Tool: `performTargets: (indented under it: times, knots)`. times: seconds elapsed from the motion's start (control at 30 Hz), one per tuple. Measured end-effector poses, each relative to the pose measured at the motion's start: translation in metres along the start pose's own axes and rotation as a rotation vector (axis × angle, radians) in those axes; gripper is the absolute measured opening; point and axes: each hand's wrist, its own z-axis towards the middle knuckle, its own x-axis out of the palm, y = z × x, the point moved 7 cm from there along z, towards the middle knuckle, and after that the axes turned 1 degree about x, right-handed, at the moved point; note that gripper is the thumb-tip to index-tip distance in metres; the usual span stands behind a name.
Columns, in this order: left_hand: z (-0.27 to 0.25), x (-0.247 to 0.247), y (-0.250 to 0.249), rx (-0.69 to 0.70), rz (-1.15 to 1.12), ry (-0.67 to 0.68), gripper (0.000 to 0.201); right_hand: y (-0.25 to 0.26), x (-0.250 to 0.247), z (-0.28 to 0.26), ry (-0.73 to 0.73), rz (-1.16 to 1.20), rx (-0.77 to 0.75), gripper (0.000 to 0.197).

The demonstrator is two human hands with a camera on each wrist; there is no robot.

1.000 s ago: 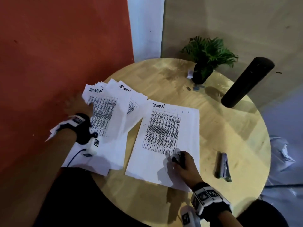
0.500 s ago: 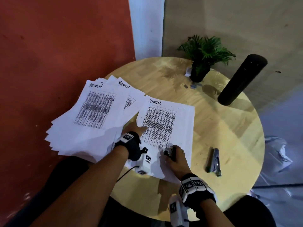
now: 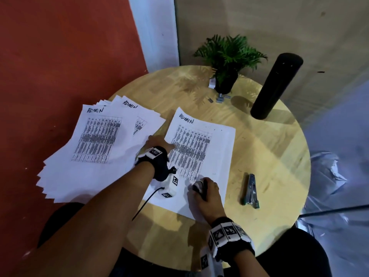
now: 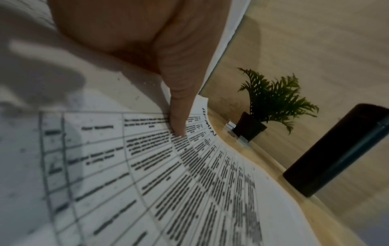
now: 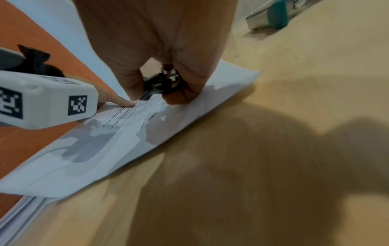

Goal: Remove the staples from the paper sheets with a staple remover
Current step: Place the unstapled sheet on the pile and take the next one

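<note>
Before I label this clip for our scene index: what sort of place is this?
Likely an office corner or small work nook. A round wooden table holds printed sheets headed "ADMIN", a stapler and a potted plant; painted walls meet close behind it.

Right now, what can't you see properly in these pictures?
- The staple: in every view the right hand and the staple remover it grips cover that spot on the paper sheet.
- The table text: too small in the head view, blurred in the left wrist view.
- The left hand: its wrist band hides most fingers in the head view; one finger presses the sheet.
- The stapler: cut off by the right wrist view's top edge.
</note>
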Motion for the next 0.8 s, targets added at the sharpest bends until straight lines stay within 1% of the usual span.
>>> performTargets:
  times: [0.03,0.1,0.2,0.27,0.33,0.4,0.43,0.47,0.53,0.6,0.67,0.8]
  knots:
    - [0.004,0.004,-0.003,0.027,-0.081,0.040,0.082,0.001,-0.001,-0.001,0.004,0.006,0.002,0.023]
    - [0.005,0.006,-0.009,0.064,-0.220,0.072,0.075,0.002,-0.002,-0.001,0.017,-0.001,-0.002,0.024]
    - [0.003,0.004,-0.010,0.071,-0.312,0.080,0.070,0.002,-0.002,-0.001,0.033,0.006,0.012,0.022]
    - [0.000,0.002,-0.006,0.083,-0.330,0.074,0.075,0.007,-0.003,-0.003,0.031,0.022,0.014,0.024]
    - [-0.007,-0.006,-0.004,0.161,-0.401,0.024,0.073,0.001,-0.013,0.000,-0.065,0.165,0.051,0.027]
    - [-0.022,-0.021,-0.002,0.269,-0.532,-0.093,0.059,-0.018,-0.024,0.006,-0.166,0.362,0.196,0.016]
    - [-0.030,-0.029,0.002,0.302,-0.615,-0.140,0.050,-0.029,-0.030,0.009,-0.189,0.418,0.276,0.015]
    - [-0.039,-0.038,0.007,0.326,-0.687,-0.182,0.043,-0.034,-0.035,0.011,-0.188,0.421,0.327,0.016]
    - [-0.051,-0.054,0.019,0.347,-0.800,-0.231,0.029,-0.033,-0.047,0.014,-0.184,0.413,0.361,0.014]
    - [-0.061,-0.065,0.027,0.354,-0.911,-0.228,0.018,-0.019,-0.058,0.014,-0.160,0.465,0.376,0.011]
    - [-0.076,-0.073,0.028,0.385,-1.001,-0.191,0.019,0.005,-0.070,0.015,-0.125,0.531,0.352,0.022]
    - [-0.098,-0.086,0.030,0.457,-1.047,-0.167,0.020,0.073,-0.107,0.037,-0.080,0.533,0.155,0.042]
